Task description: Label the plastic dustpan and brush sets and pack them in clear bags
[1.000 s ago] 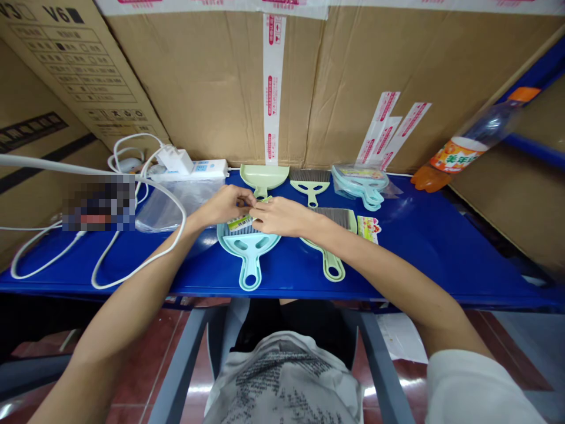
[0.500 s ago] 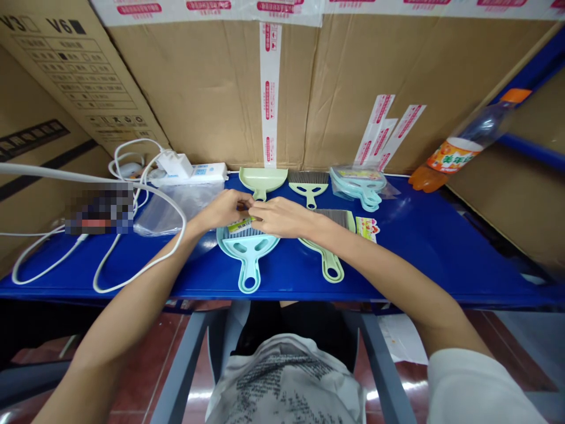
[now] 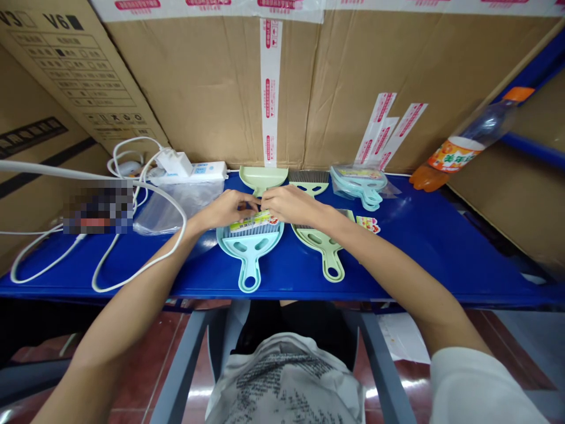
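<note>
A light blue dustpan with a brush in it (image 3: 249,250) lies on the blue table, handle toward me. Across its bristles is a yellow-green label (image 3: 253,221). My left hand (image 3: 230,209) is at the label's upper left edge, fingers bent and closed. My right hand (image 3: 286,204) meets it from the right, fingertips pinched just above the label. What the fingertips grip is too small to make out. Right of them lies a green dustpan and brush set (image 3: 324,244), partly under my right forearm.
Behind my hands are a green dustpan (image 3: 263,176), a green brush (image 3: 311,187) and a bagged blue set (image 3: 359,182). A small card (image 3: 368,224), orange drink bottle (image 3: 463,147), power strip (image 3: 207,171), plastic bag (image 3: 176,206) and white cables surround them.
My right hand has moved slightly right and up, away from the label. More of the label and the blue dustpan's right side now shows.
</note>
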Action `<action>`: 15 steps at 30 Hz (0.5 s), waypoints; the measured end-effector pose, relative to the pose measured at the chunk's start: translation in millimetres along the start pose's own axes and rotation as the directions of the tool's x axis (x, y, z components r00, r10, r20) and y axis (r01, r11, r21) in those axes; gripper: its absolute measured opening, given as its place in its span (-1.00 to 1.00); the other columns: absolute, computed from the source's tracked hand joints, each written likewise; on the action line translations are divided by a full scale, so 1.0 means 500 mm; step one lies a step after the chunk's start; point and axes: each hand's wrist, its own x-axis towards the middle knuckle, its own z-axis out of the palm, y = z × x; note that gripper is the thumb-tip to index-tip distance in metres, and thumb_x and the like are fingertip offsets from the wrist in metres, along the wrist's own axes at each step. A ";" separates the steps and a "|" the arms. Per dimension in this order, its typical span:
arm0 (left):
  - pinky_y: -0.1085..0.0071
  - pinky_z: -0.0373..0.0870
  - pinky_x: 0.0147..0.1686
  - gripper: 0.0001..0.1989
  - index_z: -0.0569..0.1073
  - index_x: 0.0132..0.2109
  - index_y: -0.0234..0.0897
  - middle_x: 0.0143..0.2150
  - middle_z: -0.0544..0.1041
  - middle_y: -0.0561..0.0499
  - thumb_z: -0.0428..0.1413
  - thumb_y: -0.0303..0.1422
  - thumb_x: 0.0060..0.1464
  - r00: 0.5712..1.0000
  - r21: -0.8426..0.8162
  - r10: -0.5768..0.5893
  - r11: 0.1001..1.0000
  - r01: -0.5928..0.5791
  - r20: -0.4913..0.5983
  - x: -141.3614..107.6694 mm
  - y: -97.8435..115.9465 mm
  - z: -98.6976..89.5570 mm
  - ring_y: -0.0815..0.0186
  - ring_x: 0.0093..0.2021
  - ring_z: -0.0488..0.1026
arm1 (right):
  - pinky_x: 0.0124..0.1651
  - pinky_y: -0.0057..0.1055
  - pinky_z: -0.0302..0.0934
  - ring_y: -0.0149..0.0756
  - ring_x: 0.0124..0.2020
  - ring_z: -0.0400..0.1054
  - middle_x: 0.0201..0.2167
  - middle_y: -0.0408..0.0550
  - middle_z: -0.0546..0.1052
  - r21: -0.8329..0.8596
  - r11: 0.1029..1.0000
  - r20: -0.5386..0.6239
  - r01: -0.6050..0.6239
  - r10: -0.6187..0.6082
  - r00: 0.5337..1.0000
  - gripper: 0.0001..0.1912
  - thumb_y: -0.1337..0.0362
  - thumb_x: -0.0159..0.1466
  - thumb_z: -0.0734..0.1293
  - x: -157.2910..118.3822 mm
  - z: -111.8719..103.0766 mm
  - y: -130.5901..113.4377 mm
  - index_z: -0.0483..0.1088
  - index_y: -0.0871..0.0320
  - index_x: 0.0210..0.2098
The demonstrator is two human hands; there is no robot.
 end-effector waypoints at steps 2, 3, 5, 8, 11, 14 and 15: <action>0.37 0.52 -0.23 -0.70 0.70 0.02 -0.27 -0.15 0.76 -0.07 0.19 -0.30 0.21 1.000 -0.031 -0.014 0.999 0.014 0.009 -0.003 0.003 -0.004 0.25 -0.32 0.62 | -0.16 -0.31 0.21 -0.20 -0.12 0.52 -0.10 0.11 0.68 0.028 0.998 0.040 -0.056 0.055 0.998 -0.68 0.57 0.40 0.27 -0.003 -0.011 -0.003 0.66 0.24 -0.09; 0.38 0.52 -0.24 -0.68 0.70 0.04 -0.28 -0.15 0.76 -0.07 0.20 -0.30 0.21 1.000 -0.035 -0.022 0.999 0.022 0.010 -0.005 0.004 -0.009 0.27 -0.34 0.62 | -0.18 -0.31 0.19 -0.19 -0.15 0.52 -0.11 0.12 0.69 0.028 0.995 0.071 -0.098 0.096 0.993 -0.67 0.57 0.39 0.27 -0.005 -0.016 -0.006 0.67 0.24 -0.10; 0.40 0.48 -0.30 -0.69 0.71 0.02 -0.28 -0.19 0.75 -0.05 0.23 -0.30 0.20 0.999 -0.010 -0.044 0.999 0.044 -0.015 -0.010 0.001 -0.023 0.31 -0.41 0.57 | -0.23 -0.29 0.15 -0.17 -0.19 0.52 -0.12 0.17 0.69 0.010 0.985 0.129 -0.175 0.172 0.977 -0.69 0.56 0.37 0.29 -0.007 -0.020 -0.012 0.67 0.25 -0.11; 0.42 0.41 -0.36 -0.80 0.73 -0.16 -0.26 -0.31 0.73 0.00 0.26 -0.28 0.15 0.995 0.089 -0.069 0.993 0.075 -0.072 -0.018 -0.011 -0.051 0.32 -0.44 0.53 | -0.25 -0.28 0.11 -0.14 -0.18 0.52 -0.10 0.21 0.69 0.018 0.966 0.157 -0.259 0.253 0.954 -0.69 0.54 0.36 0.29 -0.010 -0.020 -0.017 0.66 0.25 -0.07; 0.42 0.40 -0.33 -0.85 0.72 -0.27 -0.22 -0.34 0.73 0.02 0.28 -0.27 0.10 0.996 0.161 -0.067 0.984 0.075 -0.056 -0.024 -0.020 -0.069 0.28 -0.39 0.58 | -0.24 -0.29 0.10 -0.18 -0.18 0.51 -0.09 0.20 0.69 0.080 0.942 0.189 -0.327 0.308 0.932 -0.67 0.53 0.38 0.29 -0.012 -0.020 -0.010 0.66 0.25 -0.03; 0.41 0.42 -0.29 -0.82 0.73 -0.25 -0.21 -0.30 0.74 0.00 0.30 -0.22 0.11 0.998 0.163 -0.060 0.985 0.061 -0.014 -0.025 -0.015 -0.069 0.25 -0.34 0.61 | -0.21 -0.33 0.12 -0.24 -0.18 0.49 -0.10 0.12 0.69 0.179 0.919 0.217 -0.351 0.311 0.925 -0.65 0.54 0.34 0.32 -0.013 -0.021 0.005 0.66 0.24 0.00; 0.40 0.43 -0.28 -0.80 0.73 -0.22 -0.20 -0.28 0.75 0.00 0.31 -0.19 0.12 0.999 0.157 -0.053 0.986 0.052 0.002 -0.025 -0.011 -0.066 0.24 -0.33 0.62 | -0.20 -0.34 0.13 -0.25 -0.17 0.49 -0.10 0.10 0.70 0.218 0.912 0.213 -0.349 0.304 0.928 -0.64 0.55 0.32 0.34 -0.013 -0.022 0.009 0.66 0.24 0.02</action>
